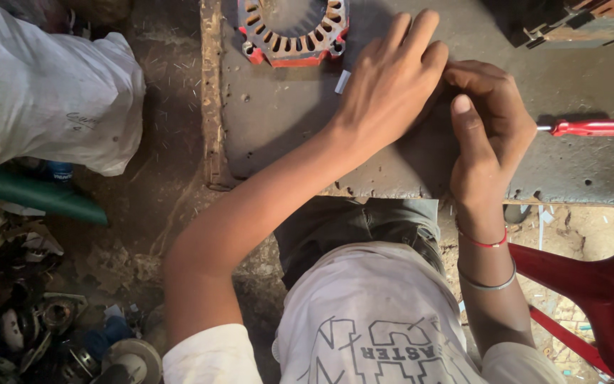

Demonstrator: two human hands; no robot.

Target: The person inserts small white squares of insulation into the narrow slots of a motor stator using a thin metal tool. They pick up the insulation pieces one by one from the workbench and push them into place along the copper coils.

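Note:
My left hand (391,80) lies palm down on a dark metal workbench (278,128), fingers pointing away from me. My right hand (486,121) is curled beside it, thumb up, its fingertips tucked under the left palm. Whatever lies between the two hands is hidden, so I cannot tell if either holds something. A small white strip (342,81) lies just left of the left hand. A round motor stator (293,32) with red edges and copper-lined slots sits at the bench's far edge. A red-handled screwdriver (588,128) lies to the right of my right hand.
A large white sack (44,92) stands at the left above a green pipe (33,193). Scrap motor parts (44,327) pile up at lower left. A red plastic stool (591,291) stands at lower right. A dark metal block (570,21) sits at the bench's far right.

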